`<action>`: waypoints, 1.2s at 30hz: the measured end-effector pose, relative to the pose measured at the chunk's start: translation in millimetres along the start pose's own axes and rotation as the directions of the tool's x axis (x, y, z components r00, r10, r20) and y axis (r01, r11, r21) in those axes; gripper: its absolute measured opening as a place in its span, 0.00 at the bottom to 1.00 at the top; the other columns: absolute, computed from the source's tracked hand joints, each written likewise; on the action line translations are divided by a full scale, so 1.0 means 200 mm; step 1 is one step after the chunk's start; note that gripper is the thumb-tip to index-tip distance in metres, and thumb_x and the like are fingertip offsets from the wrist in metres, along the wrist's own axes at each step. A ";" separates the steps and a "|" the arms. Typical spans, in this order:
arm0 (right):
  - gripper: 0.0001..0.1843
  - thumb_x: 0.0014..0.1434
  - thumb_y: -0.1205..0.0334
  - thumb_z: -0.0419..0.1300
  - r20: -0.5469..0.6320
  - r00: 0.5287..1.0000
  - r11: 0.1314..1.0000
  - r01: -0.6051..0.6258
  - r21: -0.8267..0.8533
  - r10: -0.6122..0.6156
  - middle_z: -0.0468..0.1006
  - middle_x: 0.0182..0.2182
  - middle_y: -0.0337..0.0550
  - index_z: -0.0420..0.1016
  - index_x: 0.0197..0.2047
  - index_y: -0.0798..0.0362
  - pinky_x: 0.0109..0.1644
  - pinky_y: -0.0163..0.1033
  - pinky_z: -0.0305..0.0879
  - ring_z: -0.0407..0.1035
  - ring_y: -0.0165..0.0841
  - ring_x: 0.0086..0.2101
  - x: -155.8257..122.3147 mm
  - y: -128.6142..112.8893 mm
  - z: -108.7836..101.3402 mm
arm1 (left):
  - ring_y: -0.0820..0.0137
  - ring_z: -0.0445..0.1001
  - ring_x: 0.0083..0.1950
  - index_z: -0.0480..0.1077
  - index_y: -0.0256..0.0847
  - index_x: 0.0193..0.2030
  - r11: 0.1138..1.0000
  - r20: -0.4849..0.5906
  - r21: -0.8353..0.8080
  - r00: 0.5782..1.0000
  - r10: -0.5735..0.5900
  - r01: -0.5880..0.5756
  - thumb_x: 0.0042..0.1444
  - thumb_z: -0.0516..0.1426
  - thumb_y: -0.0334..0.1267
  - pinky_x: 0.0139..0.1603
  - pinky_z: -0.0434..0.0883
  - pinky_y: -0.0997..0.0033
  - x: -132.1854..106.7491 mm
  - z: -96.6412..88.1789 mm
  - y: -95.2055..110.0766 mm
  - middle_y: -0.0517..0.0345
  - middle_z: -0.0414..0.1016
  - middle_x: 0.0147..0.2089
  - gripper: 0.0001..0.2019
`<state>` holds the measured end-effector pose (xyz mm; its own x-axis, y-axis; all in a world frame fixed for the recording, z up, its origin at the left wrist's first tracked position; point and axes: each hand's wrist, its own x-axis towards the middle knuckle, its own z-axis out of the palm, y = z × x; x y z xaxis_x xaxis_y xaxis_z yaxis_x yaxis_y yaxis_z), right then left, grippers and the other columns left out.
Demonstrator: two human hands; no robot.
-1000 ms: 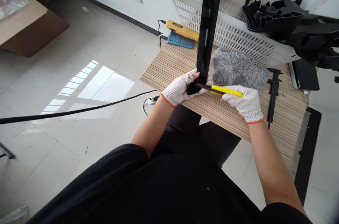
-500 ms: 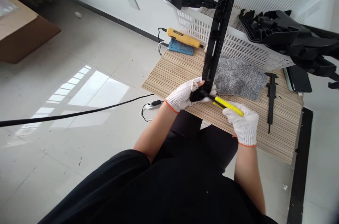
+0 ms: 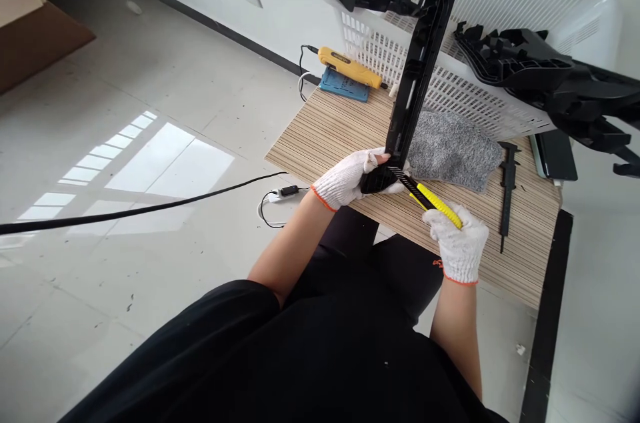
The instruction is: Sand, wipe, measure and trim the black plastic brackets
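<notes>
A long black plastic part stands nearly upright on the striped wooden table, leaning to the right at its top. My left hand, in a white knit glove, is wrapped around the part's lower end. In my right hand, also gloved, is a yellow utility knife. Its blade tip touches the base of the black part beside my left fingers. A grey cloth lies on the table just behind the part.
A white perforated basket at the back of the table holds other black plastic parts. A black caliper lies on the right, a yellow tool on a blue pad at the far left corner. A black cable crosses the tiled floor.
The black part has tilted further to the right. My right hand with the knife has dropped lower and closer to me, angling the blade up toward the part's base.
</notes>
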<state>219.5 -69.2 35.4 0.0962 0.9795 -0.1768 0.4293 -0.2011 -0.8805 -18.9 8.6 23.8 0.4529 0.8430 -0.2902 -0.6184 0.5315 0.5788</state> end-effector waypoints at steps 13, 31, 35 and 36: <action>0.25 0.50 0.46 0.78 -0.034 0.996 0.993 -0.076 0.093 0.080 0.81 0.22 0.41 0.90 0.46 0.54 0.25 0.38 0.73 0.74 0.34 0.22 0.00 -0.01 0.00 | 0.60 0.87 0.46 0.77 0.33 0.56 0.998 -0.014 0.063 1.000 -0.019 0.020 0.71 0.58 0.35 0.34 0.84 0.72 -0.02 -0.01 0.01 0.39 0.85 0.51 0.12; 0.24 0.49 0.49 0.79 -0.048 0.997 0.991 -0.056 0.123 0.062 0.81 0.22 0.40 0.90 0.46 0.54 0.24 0.37 0.71 0.72 0.32 0.21 0.00 0.00 0.01 | 0.62 0.86 0.44 0.78 0.33 0.52 0.996 -0.054 0.086 0.999 0.007 -0.002 0.67 0.63 0.36 0.35 0.84 0.74 0.00 0.00 0.00 0.42 0.85 0.45 0.11; 0.24 0.46 0.48 0.80 -0.005 0.998 0.991 -0.063 0.117 0.064 0.83 0.25 0.41 0.91 0.45 0.52 0.24 0.36 0.71 0.72 0.31 0.22 0.01 0.01 0.01 | 0.62 0.87 0.44 0.79 0.32 0.52 0.995 -0.057 0.102 0.998 0.004 0.001 0.68 0.61 0.36 0.32 0.83 0.75 -0.01 0.01 0.01 0.41 0.85 0.46 0.11; 0.24 0.46 0.48 0.80 -0.005 0.998 0.992 -0.061 0.109 0.062 0.83 0.26 0.41 0.91 0.45 0.52 0.24 0.36 0.71 0.72 0.31 0.22 0.01 0.01 0.01 | 0.62 0.87 0.44 0.79 0.32 0.52 0.994 -0.055 0.105 0.998 0.005 0.001 0.69 0.60 0.36 0.32 0.82 0.75 -0.01 0.01 0.01 0.40 0.85 0.47 0.11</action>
<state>218.4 -68.2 33.0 0.1276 0.9651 -0.2286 0.3223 -0.2583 -0.9107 -18.9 7.3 27.2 0.4141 0.8489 -0.3286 -0.5471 0.5206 0.6555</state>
